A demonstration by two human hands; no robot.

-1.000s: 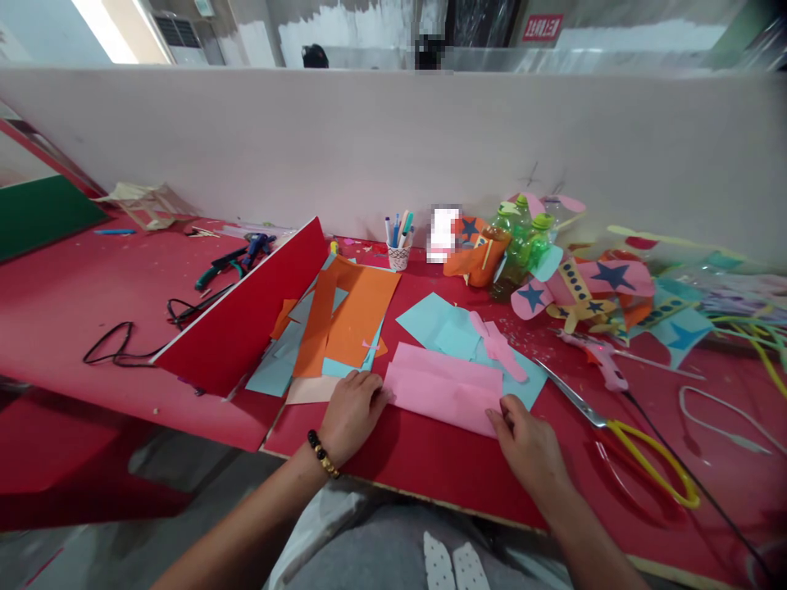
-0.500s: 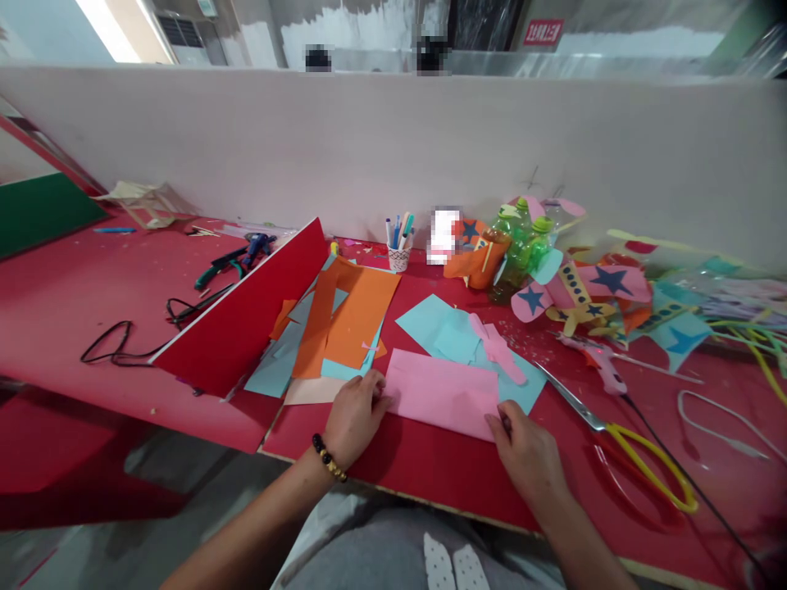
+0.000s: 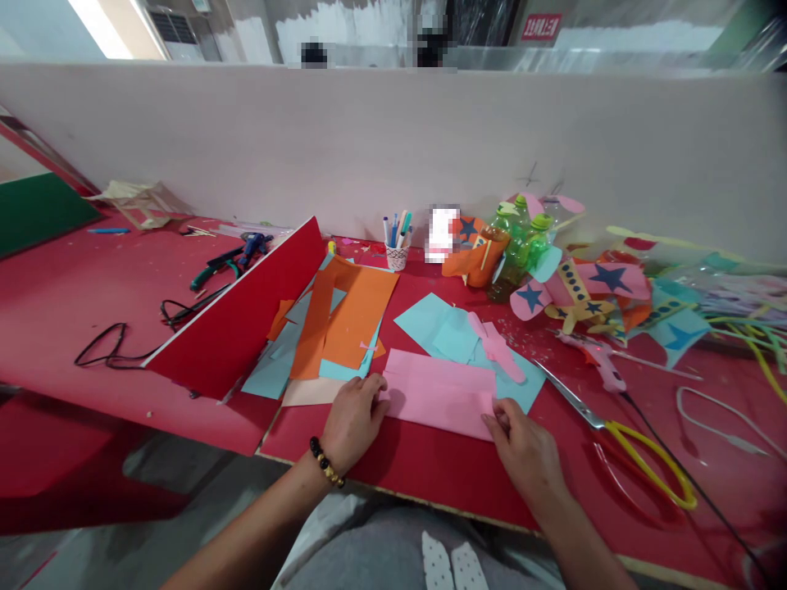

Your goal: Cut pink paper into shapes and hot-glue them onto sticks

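Note:
A folded pink sheet (image 3: 439, 395) lies at the front of the red table, its long side running left to right. My left hand (image 3: 355, 416), with a beaded bracelet at the wrist, pinches its left edge. At the right edge, my right hand (image 3: 522, 438) is closed on the same sheet. Behind it lie light blue sheets (image 3: 430, 319) and a pink propeller-shaped cutout (image 3: 497, 348). Orange sheets (image 3: 360, 315) overlap more blue ones to the left. Large scissors (image 3: 606, 426) with yellow and red handles rest to the right of my right hand.
A red upright board (image 3: 246, 319) divides the table on the left; pliers (image 3: 215, 270) lie beyond it. A pen cup (image 3: 397, 256) stands near the white partition (image 3: 369, 147). Green bottles (image 3: 522, 246), paper airplanes (image 3: 578, 287) and a pink glue gun (image 3: 596, 358) crowd the right.
Both hands stay on the pink sheet's ends. Its upper layer now shows a slightly raised fold near the right hand. The view has shifted slightly.

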